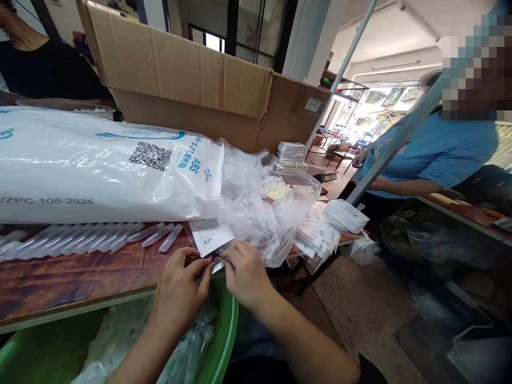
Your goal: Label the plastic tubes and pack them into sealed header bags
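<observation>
Nearest, a green basin (228, 336) of clear plastic parts sits below the desk (80, 277) edge. Above it the left hand (178, 290) and right hand (245, 274) meet, fingertips of both pinched narrow on a small clear plastic piece (218, 265) beside a white label card (210, 234). This looks like fine fingertip work on that piece, and it calls for a steady, light pinch. Beyond lie a row of clear tubes (100, 237), a crumpled clear bag (256, 213), a white ABS sack (100, 170) and a cardboard box (192, 90).
</observation>
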Tool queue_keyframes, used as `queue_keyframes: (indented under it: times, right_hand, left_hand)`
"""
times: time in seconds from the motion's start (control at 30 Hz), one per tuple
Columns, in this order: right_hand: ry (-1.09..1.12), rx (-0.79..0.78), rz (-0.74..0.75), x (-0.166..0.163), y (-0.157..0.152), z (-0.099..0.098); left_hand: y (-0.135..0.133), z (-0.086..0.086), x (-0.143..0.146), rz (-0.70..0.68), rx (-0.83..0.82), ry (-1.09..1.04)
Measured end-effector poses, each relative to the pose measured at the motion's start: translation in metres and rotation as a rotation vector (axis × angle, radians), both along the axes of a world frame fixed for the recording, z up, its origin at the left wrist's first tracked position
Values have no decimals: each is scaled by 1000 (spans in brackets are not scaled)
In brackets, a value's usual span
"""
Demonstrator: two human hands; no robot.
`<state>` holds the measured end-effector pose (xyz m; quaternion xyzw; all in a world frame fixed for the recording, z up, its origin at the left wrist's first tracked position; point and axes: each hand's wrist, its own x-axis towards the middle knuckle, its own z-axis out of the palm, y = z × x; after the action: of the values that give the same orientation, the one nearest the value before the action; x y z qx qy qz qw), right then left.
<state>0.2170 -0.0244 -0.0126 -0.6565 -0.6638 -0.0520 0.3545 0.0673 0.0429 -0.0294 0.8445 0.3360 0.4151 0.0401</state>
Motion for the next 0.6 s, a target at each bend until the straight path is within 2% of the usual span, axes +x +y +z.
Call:
queue_keyframes:
  times: [0.3,0.6]
  right_hand:
    - [-82,27,-125,-2,3,-2]
    - [-109,49,-182,-5,12,-8]
  left_hand:
    - [-1,3,1,5,1,-2]
    - [-1,3,2,14,-26,5]
